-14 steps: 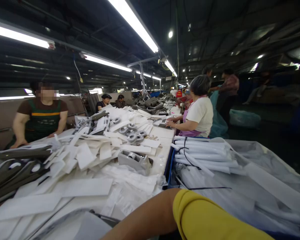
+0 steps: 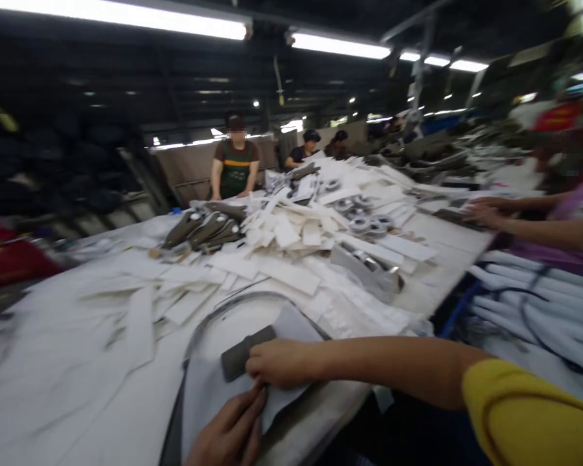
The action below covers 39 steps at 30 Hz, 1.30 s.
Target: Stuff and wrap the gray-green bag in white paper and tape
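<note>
In front of me on the table (image 2: 92, 401) lies a pale grey sheet (image 2: 199, 395) with a dark, curved rim. On top of it is a dark grey-green flat, rectangular piece (image 2: 243, 355). My right hand (image 2: 284, 362) is closed, its curled fingers at the near right end of that piece. Just below, my left hand (image 2: 233, 424) is closed too, with thumb and fingers pinched together close to the right fingertips. What the left fingers hold is hidden and blurred.
White foam strips (image 2: 291, 226) are heaped mid-table, beside rolls of tape (image 2: 364, 220) and a grey tape dispenser (image 2: 364, 265). Dark shaped parts (image 2: 204, 226) lie to the left. White tubes (image 2: 525, 291) stand at right, near a co-worker's hands (image 2: 488, 210). Another person (image 2: 236, 162) stands across.
The view has swung left and down. Both my hands and the dark rectangular piece now show; before, only my right arm was visible at the bottom edge.
</note>
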{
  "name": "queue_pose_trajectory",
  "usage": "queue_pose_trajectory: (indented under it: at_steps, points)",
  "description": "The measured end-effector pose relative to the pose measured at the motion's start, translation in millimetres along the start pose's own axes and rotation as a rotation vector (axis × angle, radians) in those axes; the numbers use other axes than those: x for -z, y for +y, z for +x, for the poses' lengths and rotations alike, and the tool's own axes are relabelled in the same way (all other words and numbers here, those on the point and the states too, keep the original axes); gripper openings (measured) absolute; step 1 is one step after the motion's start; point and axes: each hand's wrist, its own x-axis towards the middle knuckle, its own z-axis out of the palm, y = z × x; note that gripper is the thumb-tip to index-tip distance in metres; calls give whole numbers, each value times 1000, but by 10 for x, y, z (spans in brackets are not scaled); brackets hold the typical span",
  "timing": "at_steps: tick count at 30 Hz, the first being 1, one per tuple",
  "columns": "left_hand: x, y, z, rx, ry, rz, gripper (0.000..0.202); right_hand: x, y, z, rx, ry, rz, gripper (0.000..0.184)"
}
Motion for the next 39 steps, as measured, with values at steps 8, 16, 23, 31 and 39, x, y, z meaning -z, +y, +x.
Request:
queue_pose_trajectory:
  at_steps: [8, 16, 23, 31, 39]
  points:
    - [128, 147, 64, 140, -73, -210, 44, 499, 458, 230, -312, 95, 61, 29]
    - [108, 135, 35, 121, 1, -212, 43, 557, 1559, 55, -887, 86, -165, 69]
    - [117, 128, 23, 148, -8, -249, 43, 724, 840, -258, -392, 281, -177, 57]
    - [101, 163, -12, 166, -51, -108, 32, 218, -63, -392, 117, -7, -28, 52]
    - [203, 349, -48, 124, -4, -32, 30, 48, 13, -429, 128, 6, 40, 52]
